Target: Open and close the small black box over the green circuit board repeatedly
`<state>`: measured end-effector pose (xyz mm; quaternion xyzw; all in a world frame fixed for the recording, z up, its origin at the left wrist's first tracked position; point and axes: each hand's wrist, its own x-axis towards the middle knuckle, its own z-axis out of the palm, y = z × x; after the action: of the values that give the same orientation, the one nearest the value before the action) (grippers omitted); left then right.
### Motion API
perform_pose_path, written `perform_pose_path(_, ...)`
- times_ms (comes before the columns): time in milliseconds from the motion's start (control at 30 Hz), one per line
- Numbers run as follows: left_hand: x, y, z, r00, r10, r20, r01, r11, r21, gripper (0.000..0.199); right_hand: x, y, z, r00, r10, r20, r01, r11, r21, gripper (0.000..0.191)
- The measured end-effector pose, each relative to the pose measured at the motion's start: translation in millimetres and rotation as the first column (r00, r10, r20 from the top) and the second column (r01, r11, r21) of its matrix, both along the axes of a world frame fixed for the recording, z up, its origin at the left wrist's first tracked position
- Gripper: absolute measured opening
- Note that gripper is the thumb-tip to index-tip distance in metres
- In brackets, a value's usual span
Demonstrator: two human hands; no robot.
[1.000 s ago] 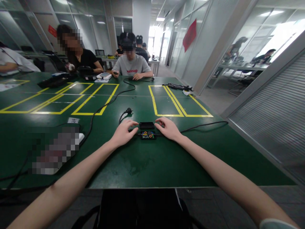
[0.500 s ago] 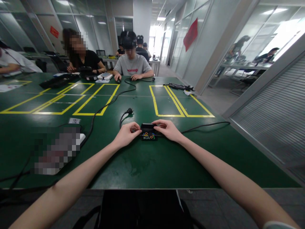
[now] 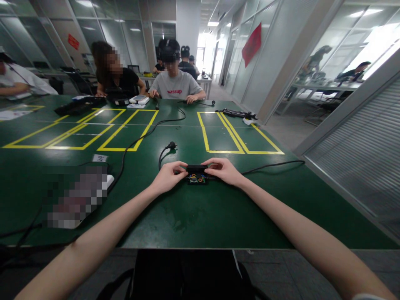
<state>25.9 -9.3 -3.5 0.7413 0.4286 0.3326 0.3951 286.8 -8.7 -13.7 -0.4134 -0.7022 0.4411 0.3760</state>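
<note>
A small black case half with a circuit board in it lies on the green table, its coloured parts facing up. Just behind and above it, a black cover is held between both hands. My left hand pinches the cover's left end between thumb and fingers. At the right end, my right hand grips it the same way. Black cables run from the sides of the case, partly hidden by the hands. A cable plug lies behind my left hand.
A blurred-out device with a white edge lies at the left on the green table. Yellow tape outlines mark the far part. A black tripod-like object lies far right. People sit across the table.
The black cover has tilted, showing less of its inner side. Both hands keep their grip on it. Across the table, the long-haired person leans further over, and the person in grey has moved both hands.
</note>
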Motion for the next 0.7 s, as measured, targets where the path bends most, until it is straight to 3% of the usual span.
perform_pose_path(167,-3,-2,4.1,0.998,-0.059,-0.031,0.06,0.998,0.008,0.024,2,0,-0.2,0.997,0.076,0.0,-0.076,0.996,0.041,0.04)
perform_pose_path(400,-10,-7,10.8,0.981,-0.127,-0.148,0.145,0.982,0.118,0.035,1,-4,3.9,0.99,0.127,0.061,-0.135,0.98,0.143,0.037)
perform_pose_path(700,-9,-9,4.3,0.967,-0.119,-0.227,0.176,0.952,0.25,0.026,-2,-13,12.1,0.965,0.151,0.215,-0.194,0.962,0.191,0.033)
